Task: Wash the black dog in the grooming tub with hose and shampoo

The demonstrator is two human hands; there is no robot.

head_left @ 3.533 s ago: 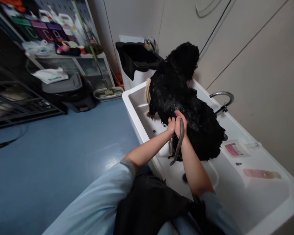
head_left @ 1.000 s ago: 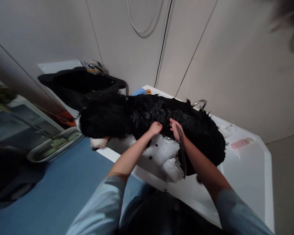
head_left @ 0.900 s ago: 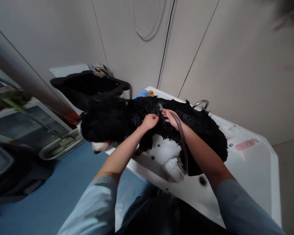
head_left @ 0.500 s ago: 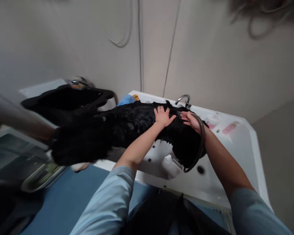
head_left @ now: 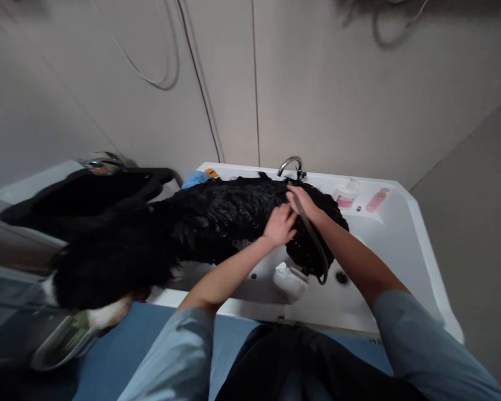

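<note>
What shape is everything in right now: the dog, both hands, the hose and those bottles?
Dog: coat wet, body in the tub, head hanging past its left end.
Left hand: open, flat on the dog's back.
Right hand: closed around the hose, on the fur.
Hose: loops down toward the tub floor.
White bottle: tilted on the tub floor.
Pink bottle: lying on the back ledge.

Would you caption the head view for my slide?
Left hand rests on a wet black dog stretched across a white tub; right hand holds a hose.
</note>
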